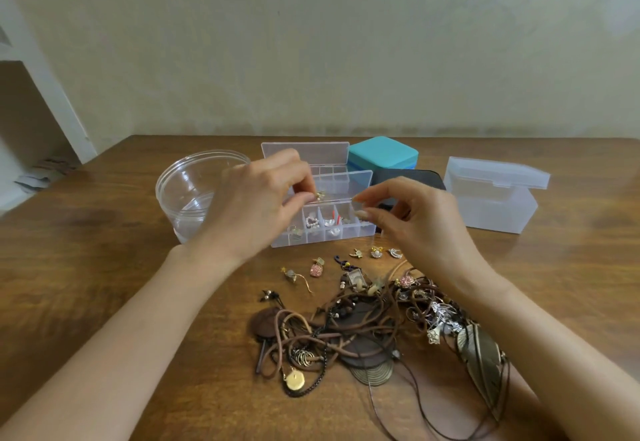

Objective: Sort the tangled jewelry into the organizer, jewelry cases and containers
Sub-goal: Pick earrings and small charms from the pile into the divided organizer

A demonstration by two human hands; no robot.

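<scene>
A clear compartment organizer (349,231) stands open at mid-table with a few small pieces in its cells. Above its left part my left hand (256,205) pinches a small gold earring (319,195) between thumb and fingers. My right hand (415,219) hovers over the organizer's right end, thumb and forefinger pinched together; what they hold is too small to tell. A tangled pile of brown cords, chains and pendants (374,330) lies in front. Loose earrings (375,253) lie between the pile and the organizer.
A round clear tub (180,191) stands at the left. Behind the organizer are a second open clear organizer (304,153), a teal jewelry case (382,156) and a dark case (408,177). A frosted lidded box (495,198) stands at the right. The wooden table (104,267) meets the wall behind.
</scene>
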